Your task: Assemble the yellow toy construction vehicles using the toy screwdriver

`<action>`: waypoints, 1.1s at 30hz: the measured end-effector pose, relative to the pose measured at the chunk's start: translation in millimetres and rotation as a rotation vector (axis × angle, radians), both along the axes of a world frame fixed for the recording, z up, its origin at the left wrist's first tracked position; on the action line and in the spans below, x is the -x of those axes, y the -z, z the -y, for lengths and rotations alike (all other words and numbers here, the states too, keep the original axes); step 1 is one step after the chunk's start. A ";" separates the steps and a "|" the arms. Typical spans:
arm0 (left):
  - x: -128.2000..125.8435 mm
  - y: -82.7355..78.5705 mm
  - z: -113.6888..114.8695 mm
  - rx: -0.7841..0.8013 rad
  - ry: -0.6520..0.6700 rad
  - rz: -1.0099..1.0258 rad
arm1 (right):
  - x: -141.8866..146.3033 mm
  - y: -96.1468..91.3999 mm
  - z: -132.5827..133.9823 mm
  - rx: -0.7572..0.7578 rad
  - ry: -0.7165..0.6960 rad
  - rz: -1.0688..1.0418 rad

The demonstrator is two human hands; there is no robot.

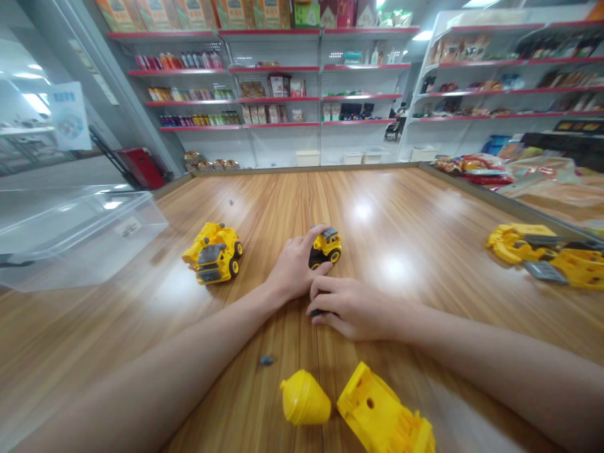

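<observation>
Nearest you, below the small yellow toy truck (326, 246), lie a yellow cone piece (304, 397) and a yellow body shell (382, 409), with a small grey part (267, 360) beside them on the desk (425, 214). Your right hand (356, 308) is curled over a dark part (317, 313); cannot tell if gripped. Your left hand (295, 267) grasps the truck. Left of it: a larger yellow toy truck (213, 253), then a clear plastic bin (80, 239). Right of it: a dismantled yellow toy (542, 258). Farthest: red-edged shop shelves (268, 82).

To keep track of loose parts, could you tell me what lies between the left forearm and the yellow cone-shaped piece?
In the head view, a small dark grey part lies between the left forearm and the yellow cone-shaped piece.
</observation>
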State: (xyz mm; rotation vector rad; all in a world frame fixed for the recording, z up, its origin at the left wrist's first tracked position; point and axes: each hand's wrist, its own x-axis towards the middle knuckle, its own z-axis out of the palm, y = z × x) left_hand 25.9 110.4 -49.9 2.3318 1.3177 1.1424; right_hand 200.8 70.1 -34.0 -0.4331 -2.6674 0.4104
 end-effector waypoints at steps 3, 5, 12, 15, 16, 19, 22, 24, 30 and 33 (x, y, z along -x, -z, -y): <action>0.7 -3.9 0.3 0.066 -0.045 0.159 | -2.7 -4.1 -4.2 0.037 -0.036 -0.004; 1.2 -5.3 -0.1 0.116 -0.085 0.266 | -5.9 -6.1 -8.2 0.049 -0.076 0.000; -0.1 -9.9 -5.8 0.350 -0.041 0.822 | -11.8 0.4 -21.0 0.039 -0.047 -0.111; -1.6 -13.9 -5.8 0.603 0.126 1.155 | -9.9 2.1 -22.0 -0.019 0.106 -0.333; -1.9 -15.1 -5.1 0.690 0.185 1.224 | -9.4 1.7 -21.9 -0.047 0.173 -0.419; -2.3 -17.3 -0.8 0.911 0.314 1.339 | -9.0 -1.1 -21.5 -0.105 0.314 -0.600; -1.8 -18.3 4.0 1.101 0.420 1.360 | -9.6 -2.5 -22.4 -0.131 0.354 -0.652; -0.7 -18.8 5.8 1.213 0.503 1.349 | -9.8 -1.8 -23.6 -0.143 0.355 -0.668; 3.0 -18.6 5.3 1.387 0.682 1.217 | -10.8 2.5 -26.4 -0.113 0.410 -0.630; 3.3 -17.9 4.7 1.409 0.692 1.167 | -10.8 2.8 -25.3 -0.065 0.464 -0.606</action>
